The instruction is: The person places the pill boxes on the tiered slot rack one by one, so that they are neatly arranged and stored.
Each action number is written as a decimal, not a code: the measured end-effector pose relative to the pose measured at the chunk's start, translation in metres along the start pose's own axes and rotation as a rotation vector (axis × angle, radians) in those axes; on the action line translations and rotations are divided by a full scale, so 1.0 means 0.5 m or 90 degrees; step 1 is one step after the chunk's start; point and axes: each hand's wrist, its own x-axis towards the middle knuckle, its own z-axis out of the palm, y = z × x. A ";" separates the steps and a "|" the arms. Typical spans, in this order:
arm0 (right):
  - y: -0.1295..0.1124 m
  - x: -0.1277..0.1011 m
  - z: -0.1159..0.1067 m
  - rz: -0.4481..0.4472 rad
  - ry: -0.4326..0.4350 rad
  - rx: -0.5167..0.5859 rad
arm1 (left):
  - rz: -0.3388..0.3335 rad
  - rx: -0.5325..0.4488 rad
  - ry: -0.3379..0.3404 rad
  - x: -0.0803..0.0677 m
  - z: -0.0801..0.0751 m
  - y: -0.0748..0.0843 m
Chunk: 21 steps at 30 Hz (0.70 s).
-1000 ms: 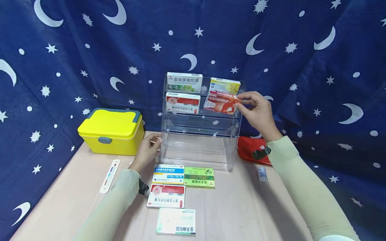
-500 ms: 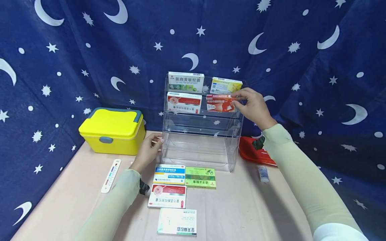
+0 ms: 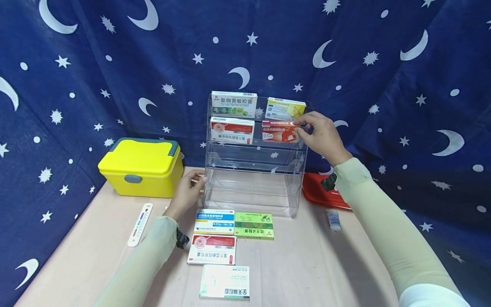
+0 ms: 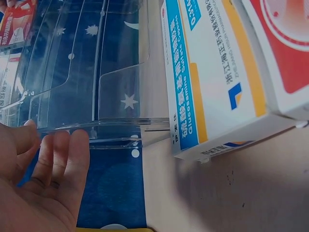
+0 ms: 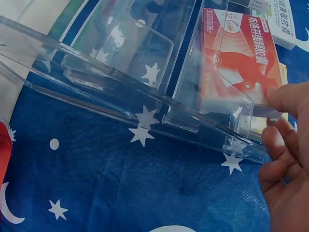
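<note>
A clear plastic display rack stands on the table, with medicine boxes on its upper two tiers. My right hand pinches the right end of a red medicine box, which sits upright in the second tier. In the right wrist view my thumb lies on the box's front corner, the other fingers below and behind it. My left hand touches the rack's left side with its fingertips, the fingers fairly straight in the left wrist view. Beside the red box is a white-and-red box. Above are a white-green box and a yellow-white box.
Before the rack lie a blue-white box, a green box, another white-and-red box and a pale box. A yellow case and a thermometer are left; a red pouch and small bottle right.
The red box was tilted in front of the second tier a second ago and now stands straight in it. My right hand moved slightly left with it. My left hand stayed at the rack's side.
</note>
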 end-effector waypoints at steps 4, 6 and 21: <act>0.000 -0.014 0.007 -0.002 0.025 0.003 | 0.006 0.002 0.001 -0.001 0.001 -0.005; -0.006 -0.031 0.014 -0.022 0.057 0.017 | 0.009 0.003 0.002 -0.001 0.002 -0.008; -0.098 -0.369 0.214 -0.099 -0.123 0.045 | -0.010 -0.007 -0.002 0.006 -0.001 -0.008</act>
